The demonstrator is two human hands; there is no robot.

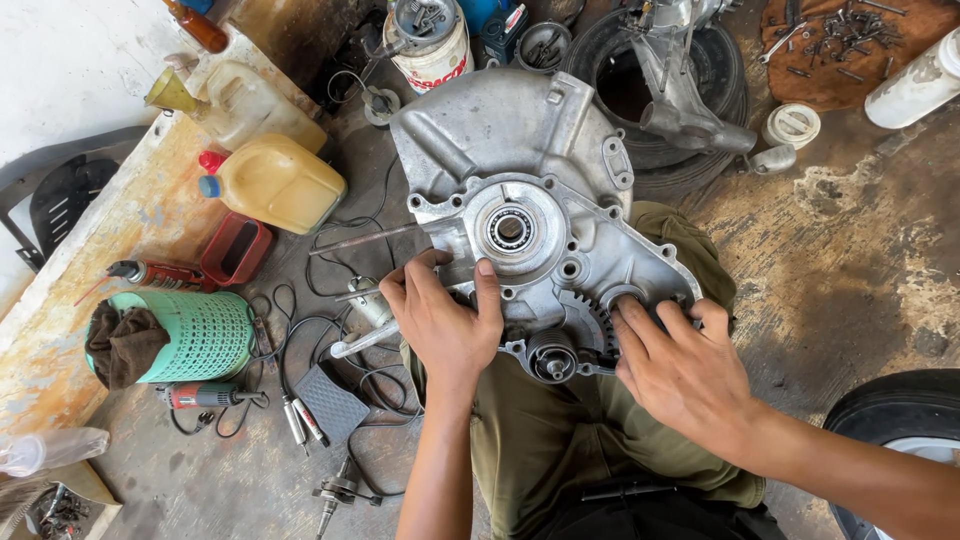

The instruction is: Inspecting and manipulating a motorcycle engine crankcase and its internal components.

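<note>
A large bare-metal engine casing lies across my lap, with a round bearing at its middle and a toothed gear near its lower edge. My left hand grips the casing's left edge, thumb resting up on its face. Over on the lower right, my right hand lies on the casing, fingertips pressing at the gear and a round opening beside it. A small round fitting sits between my two hands.
On the left stand two yellow jugs, a red tray, a green perforated bin with a rag, and cables and tools on the floor. A tyre with metal parts lies behind; another wheel is at the right.
</note>
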